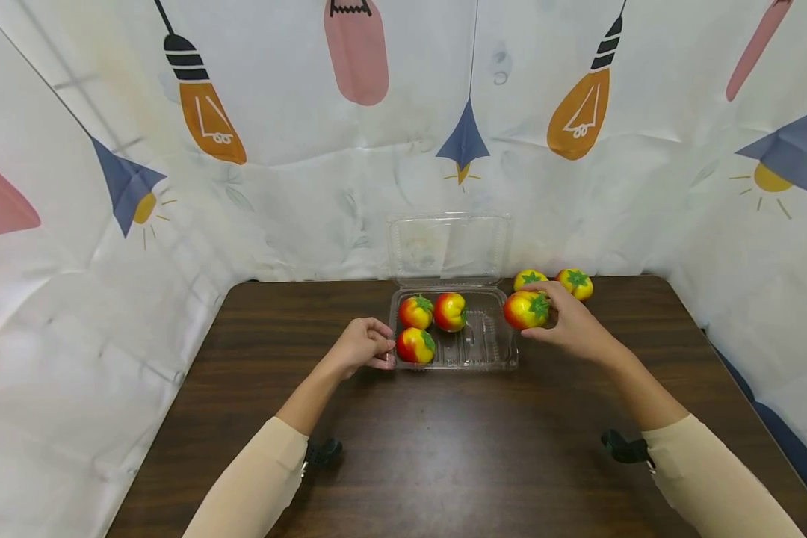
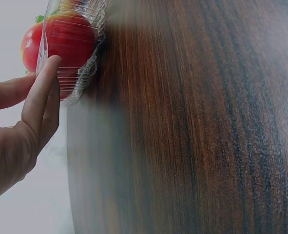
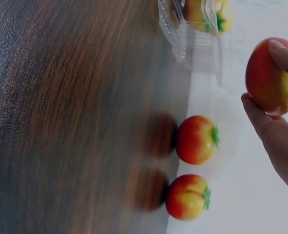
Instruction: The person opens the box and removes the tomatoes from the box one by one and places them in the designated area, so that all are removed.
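Clear container (image 1: pixel 480 340), two fruits (image 1: pixel 576 282) on brown table (image 1: pixel 437 456)

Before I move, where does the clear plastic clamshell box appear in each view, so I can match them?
Head: the clear plastic clamshell box sits just right of centre, lid raised, left hand at its left side.
Left wrist: the box is at top left, cut off by the top edge, against the left hand.
Right wrist: the box is at the top, right of centre, also cut off.
Shared landmark: the dark wood-grain table, in all three.
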A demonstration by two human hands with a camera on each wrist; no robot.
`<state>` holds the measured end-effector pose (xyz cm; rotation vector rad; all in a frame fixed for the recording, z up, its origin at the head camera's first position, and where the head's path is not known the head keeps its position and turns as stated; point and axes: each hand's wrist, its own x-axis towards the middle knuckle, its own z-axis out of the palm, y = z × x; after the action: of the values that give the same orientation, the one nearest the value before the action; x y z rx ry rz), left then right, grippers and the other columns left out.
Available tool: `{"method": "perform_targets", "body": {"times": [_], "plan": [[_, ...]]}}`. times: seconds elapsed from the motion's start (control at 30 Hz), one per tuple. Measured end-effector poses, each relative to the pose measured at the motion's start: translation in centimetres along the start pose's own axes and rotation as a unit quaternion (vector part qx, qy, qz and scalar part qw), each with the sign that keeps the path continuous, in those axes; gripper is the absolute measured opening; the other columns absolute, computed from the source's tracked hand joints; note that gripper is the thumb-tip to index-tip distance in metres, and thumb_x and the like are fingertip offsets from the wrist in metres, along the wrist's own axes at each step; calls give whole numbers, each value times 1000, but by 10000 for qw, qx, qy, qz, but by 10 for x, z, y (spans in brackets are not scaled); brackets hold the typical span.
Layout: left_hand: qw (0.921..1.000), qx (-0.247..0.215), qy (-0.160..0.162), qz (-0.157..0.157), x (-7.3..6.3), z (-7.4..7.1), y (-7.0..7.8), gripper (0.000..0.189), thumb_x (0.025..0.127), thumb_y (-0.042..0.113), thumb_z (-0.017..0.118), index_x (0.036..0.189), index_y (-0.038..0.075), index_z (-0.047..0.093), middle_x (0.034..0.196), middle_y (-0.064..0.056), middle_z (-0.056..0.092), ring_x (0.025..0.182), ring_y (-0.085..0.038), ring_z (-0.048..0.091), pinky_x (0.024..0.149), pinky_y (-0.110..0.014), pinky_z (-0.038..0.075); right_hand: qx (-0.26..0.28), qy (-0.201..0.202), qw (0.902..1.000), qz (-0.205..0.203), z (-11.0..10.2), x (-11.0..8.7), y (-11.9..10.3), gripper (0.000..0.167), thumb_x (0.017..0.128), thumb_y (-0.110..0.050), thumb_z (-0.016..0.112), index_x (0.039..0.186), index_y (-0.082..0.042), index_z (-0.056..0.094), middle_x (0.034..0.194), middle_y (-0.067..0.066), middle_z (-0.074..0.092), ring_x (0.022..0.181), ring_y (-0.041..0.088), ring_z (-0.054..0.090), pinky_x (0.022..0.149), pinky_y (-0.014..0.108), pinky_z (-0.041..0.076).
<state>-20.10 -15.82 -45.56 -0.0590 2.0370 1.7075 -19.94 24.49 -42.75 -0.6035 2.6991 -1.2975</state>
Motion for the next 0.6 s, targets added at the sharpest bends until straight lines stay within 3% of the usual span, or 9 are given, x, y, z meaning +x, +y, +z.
{"method": "perform_targets", "body": {"times": [0.17,0.43,0.6], "plan": [[10000,26,6,7,-1,1,1,28,98,-7,64,122,-12,53,85,-14,67,67,-20,69,71,-42,67,-143,201,9993,295,-5,-4,8,75,88,-24,85,149,-13,43,142,19,49,112,33,57,85,12,52],[10000,78,15,21,-2,1,1,28,97,-7,65,122,-12,53,83,-12,67,67,-19,69,78,-50,64,-117,538,9968,574,-21,-7,16,79,90,-32,82,153,-11,40,153,22,41,122,44,60,83,13,55],[10000,85,28,26,-2,1,1,28,97,-7,65,122,-12,53,84,-12,67,67,-20,69,78,-50,65,-409,919,9937,490,-34,-9,24,74,91,-31,82,149,-10,42,144,21,49,104,34,60,73,10,52]]}}
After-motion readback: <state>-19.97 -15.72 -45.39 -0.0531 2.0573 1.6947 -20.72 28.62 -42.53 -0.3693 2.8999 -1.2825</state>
